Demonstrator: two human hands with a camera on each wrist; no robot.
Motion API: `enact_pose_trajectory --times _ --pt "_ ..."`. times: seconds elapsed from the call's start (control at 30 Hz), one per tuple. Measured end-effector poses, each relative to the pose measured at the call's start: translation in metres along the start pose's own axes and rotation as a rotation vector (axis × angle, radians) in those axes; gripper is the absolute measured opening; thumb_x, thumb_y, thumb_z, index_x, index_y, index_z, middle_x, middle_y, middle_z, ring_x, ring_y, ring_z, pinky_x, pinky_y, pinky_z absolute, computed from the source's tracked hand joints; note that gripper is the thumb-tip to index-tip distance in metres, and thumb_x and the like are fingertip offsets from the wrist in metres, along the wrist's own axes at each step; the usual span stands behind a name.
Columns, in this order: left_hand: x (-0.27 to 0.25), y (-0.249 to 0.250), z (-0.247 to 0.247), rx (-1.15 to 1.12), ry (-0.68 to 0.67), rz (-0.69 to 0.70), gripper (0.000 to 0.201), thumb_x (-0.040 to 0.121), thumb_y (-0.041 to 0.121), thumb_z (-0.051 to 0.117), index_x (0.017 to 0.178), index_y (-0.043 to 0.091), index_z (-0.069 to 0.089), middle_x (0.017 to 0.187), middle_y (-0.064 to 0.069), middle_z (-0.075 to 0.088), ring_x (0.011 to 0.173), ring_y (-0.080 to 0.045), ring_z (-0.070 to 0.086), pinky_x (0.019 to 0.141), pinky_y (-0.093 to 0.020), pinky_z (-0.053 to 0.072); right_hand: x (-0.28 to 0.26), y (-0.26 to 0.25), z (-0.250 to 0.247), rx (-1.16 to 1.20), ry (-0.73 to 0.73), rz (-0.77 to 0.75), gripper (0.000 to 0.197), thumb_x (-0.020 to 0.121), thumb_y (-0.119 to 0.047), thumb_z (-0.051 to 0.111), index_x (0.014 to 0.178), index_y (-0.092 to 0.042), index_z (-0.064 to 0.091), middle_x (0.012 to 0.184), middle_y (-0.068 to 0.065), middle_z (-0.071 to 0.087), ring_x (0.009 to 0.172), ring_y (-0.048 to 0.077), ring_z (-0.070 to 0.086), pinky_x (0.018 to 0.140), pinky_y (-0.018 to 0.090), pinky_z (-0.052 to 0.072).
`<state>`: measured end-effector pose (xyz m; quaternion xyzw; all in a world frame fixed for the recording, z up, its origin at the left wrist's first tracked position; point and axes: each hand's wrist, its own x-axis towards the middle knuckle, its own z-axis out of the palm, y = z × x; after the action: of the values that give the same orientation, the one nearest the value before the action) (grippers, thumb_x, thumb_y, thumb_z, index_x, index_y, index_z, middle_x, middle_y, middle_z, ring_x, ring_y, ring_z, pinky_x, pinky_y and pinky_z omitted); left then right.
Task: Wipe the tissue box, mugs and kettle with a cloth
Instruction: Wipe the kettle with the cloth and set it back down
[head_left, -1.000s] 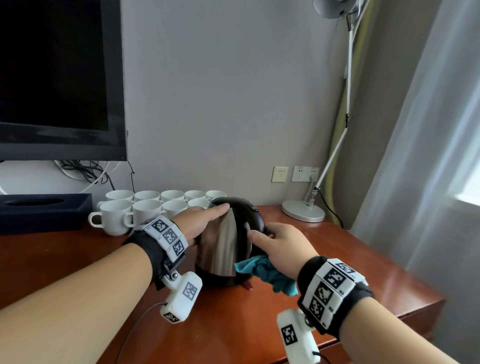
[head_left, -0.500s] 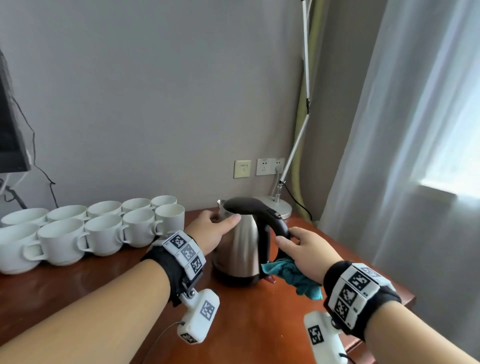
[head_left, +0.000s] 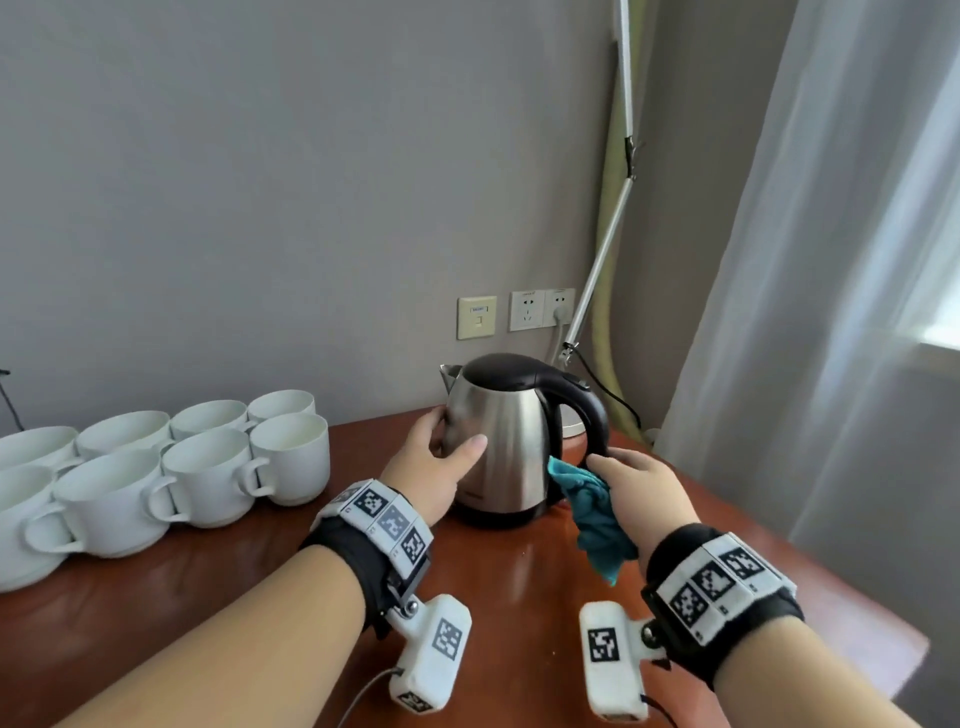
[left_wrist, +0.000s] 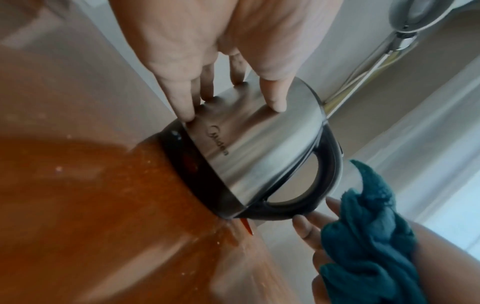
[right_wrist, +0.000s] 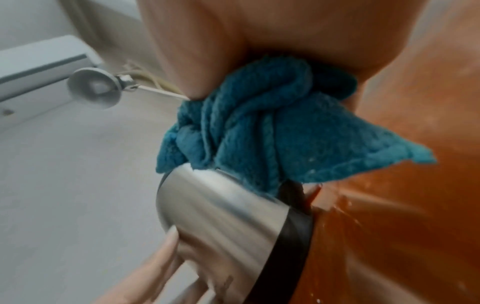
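Observation:
A steel kettle (head_left: 511, 441) with a black lid and handle stands on the wooden table (head_left: 249, 587). My left hand (head_left: 441, 460) grips its left side, thumb across the front and fingers round the back; those fingers (left_wrist: 182, 100) lie on the kettle (left_wrist: 259, 148) in the left wrist view. My right hand (head_left: 636, 486) bunches a teal cloth (head_left: 595, 512) at the foot of the handle. The right wrist view has the cloth (right_wrist: 259, 127) touching the kettle (right_wrist: 221, 207). Several white mugs (head_left: 208, 467) stand in two rows to the left. The tissue box is out of view.
A desk lamp's arm (head_left: 597, 270) rises behind the kettle, its cord plugged into wall sockets (head_left: 540, 309). A pale curtain (head_left: 831, 312) hangs on the right, close to the table's right edge (head_left: 883, 618). Bare wood lies in front of the kettle.
The view has swung right, so the television and tissue box are gone. My left hand slid from the kettle's top to its side. My right hand with the cloth moved down the handle.

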<state>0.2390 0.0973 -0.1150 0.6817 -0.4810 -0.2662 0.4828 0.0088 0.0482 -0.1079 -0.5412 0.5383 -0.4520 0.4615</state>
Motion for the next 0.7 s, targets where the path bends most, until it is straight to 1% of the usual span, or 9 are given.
enact_pose_trajectory --times 0.07,0.1,0.17,0.27,0.37,0.5,0.53,0.63,0.7 --pt "0.015 -0.026 0.006 -0.143 -0.051 -0.062 0.078 0.064 0.083 0.077 0.134 0.067 0.047 0.136 0.02 0.065 0.124 -0.01 0.063 0.109 -0.046 0.051 0.007 0.012 0.002 0.118 0.001 0.078 0.015 0.096 -0.021 0.069 0.11 -0.018 0.073 0.085 0.011 0.078 0.077 0.034 0.076 0.08 0.056 0.063" --pt "0.019 -0.035 0.007 -0.22 -0.084 -0.097 0.078 0.064 0.08 0.08 0.134 0.067 0.048 0.139 0.018 0.064 0.126 -0.009 0.062 0.11 -0.047 0.051 0.008 0.017 0.004 0.166 0.003 0.112 0.012 0.095 -0.02 0.07 0.106 -0.018 0.075 0.084 0.011 0.078 0.076 0.034 0.076 0.08 0.055 0.063" --pt "0.019 -0.037 0.008 -0.355 -0.119 -0.157 0.068 0.085 0.054 0.08 0.146 0.047 0.05 0.144 0.014 0.06 0.128 -0.009 0.059 0.114 -0.042 0.047 0.012 0.022 0.008 0.265 -0.014 0.174 0.007 0.093 -0.017 0.071 0.088 -0.014 0.076 0.078 0.013 0.074 0.069 0.032 0.072 0.077 0.053 0.062" --pt "0.022 -0.038 0.01 -0.496 -0.145 -0.209 0.04 0.1 0.022 0.07 0.137 0.031 0.059 0.141 0.007 0.062 0.131 -0.013 0.057 0.116 -0.035 0.043 0.019 0.025 0.014 0.371 -0.065 0.255 0.02 0.088 -0.019 0.072 0.069 -0.012 0.07 0.07 0.015 0.061 0.057 0.029 0.064 0.063 0.043 0.058" --pt "0.027 -0.04 0.011 -0.61 -0.171 -0.252 0.051 0.103 0.014 0.064 0.152 0.018 0.049 0.149 0.001 0.057 0.14 -0.017 0.051 0.122 -0.037 0.035 0.025 0.023 0.021 0.449 -0.12 0.281 0.018 0.079 -0.025 0.074 0.078 -0.009 0.068 0.07 0.014 0.06 0.055 0.029 0.063 0.059 0.042 0.057" --pt "0.034 -0.042 0.009 -0.777 -0.143 -0.31 0.057 0.107 0.016 0.056 0.16 0.013 0.035 0.157 -0.008 0.049 0.147 -0.023 0.044 0.124 -0.042 0.033 0.033 0.025 0.028 0.528 -0.191 0.284 0.026 0.051 -0.025 0.077 0.065 -0.012 0.06 0.06 0.01 0.056 0.049 0.026 0.061 0.055 0.036 0.051" --pt "0.036 -0.042 0.009 -0.805 -0.142 -0.323 0.056 0.109 0.02 0.053 0.161 0.012 0.033 0.159 -0.008 0.047 0.149 -0.024 0.042 0.123 -0.041 0.034 0.035 0.027 0.03 0.564 -0.19 0.285 0.024 0.053 -0.025 0.076 0.065 -0.013 0.059 0.06 0.009 0.056 0.049 0.024 0.061 0.054 0.035 0.051" --pt "0.04 -0.042 0.007 -0.876 -0.132 -0.346 0.06 0.11 0.031 0.048 0.162 0.008 0.029 0.162 -0.009 0.042 0.151 -0.025 0.039 0.124 -0.042 0.034 0.041 0.035 0.034 0.695 -0.174 0.325 0.021 0.079 -0.029 0.072 0.067 -0.014 0.063 0.063 0.005 0.058 0.052 0.02 0.062 0.056 0.032 0.053" --pt "0.042 -0.042 0.007 -0.914 -0.122 -0.35 0.063 0.11 0.037 0.047 0.162 0.007 0.028 0.163 -0.012 0.04 0.152 -0.027 0.038 0.124 -0.044 0.033 0.045 0.036 0.034 0.79 -0.219 0.348 0.025 0.086 -0.03 0.068 0.066 -0.015 0.063 0.064 0.003 0.06 0.053 0.017 0.063 0.056 0.029 0.053"
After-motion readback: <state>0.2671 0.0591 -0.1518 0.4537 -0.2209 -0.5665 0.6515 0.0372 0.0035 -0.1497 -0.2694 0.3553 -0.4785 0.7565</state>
